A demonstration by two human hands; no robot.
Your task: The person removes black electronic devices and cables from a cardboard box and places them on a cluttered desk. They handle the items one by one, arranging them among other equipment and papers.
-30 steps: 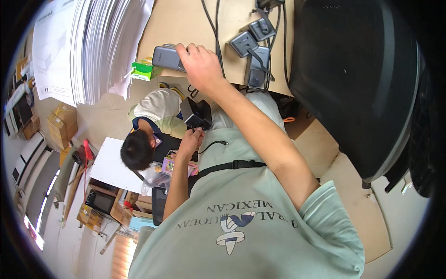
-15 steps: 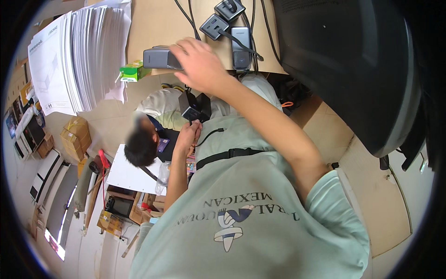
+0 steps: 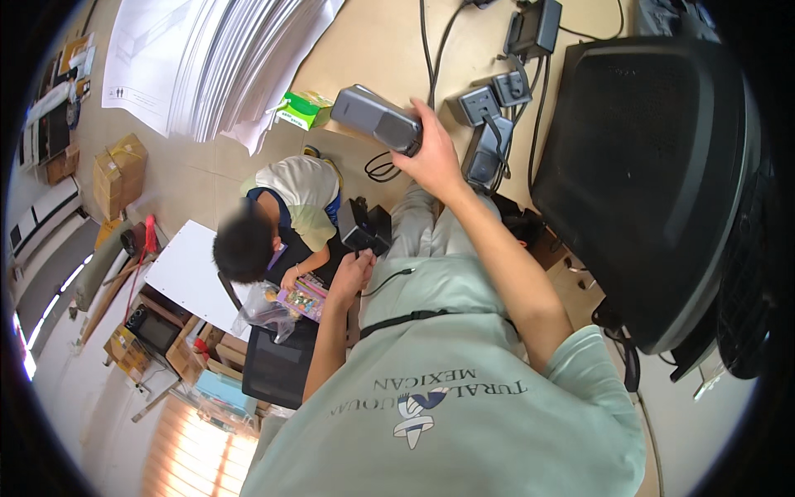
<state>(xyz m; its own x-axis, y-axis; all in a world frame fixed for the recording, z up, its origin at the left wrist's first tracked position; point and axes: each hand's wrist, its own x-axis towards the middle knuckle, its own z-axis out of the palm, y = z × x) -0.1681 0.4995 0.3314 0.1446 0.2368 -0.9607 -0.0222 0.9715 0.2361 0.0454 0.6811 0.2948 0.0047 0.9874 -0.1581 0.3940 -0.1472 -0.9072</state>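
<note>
My right hand (image 3: 433, 155) is wrapped round the near end of a grey power bank (image 3: 373, 118), lifted at the desk's edge. In my left hand (image 3: 353, 275), closed in front of my waist, is the lower end of a black boxy device (image 3: 364, 226). A short black cable (image 3: 387, 280) runs out beside that hand, its plug loose against my shirt. A second power bank (image 3: 482, 157) lies on the desk, right of my right hand. Beside it stand grey cube-shaped chargers (image 3: 475, 106) with cables plugged in.
A thick paper stack (image 3: 224, 66) and a green box (image 3: 306, 110) are at the desk's left. A large black monitor-like casing (image 3: 654, 182) fills the right. Black cables cross the desk (image 3: 389, 50). Another person (image 3: 286, 207) is at the left, one hand by a colourful packet (image 3: 302, 298).
My right hand has closed on the power bank and raised it from the desk's edge. The view has swung, so the desk things appear farther right. My left hand keeps its hold.
</note>
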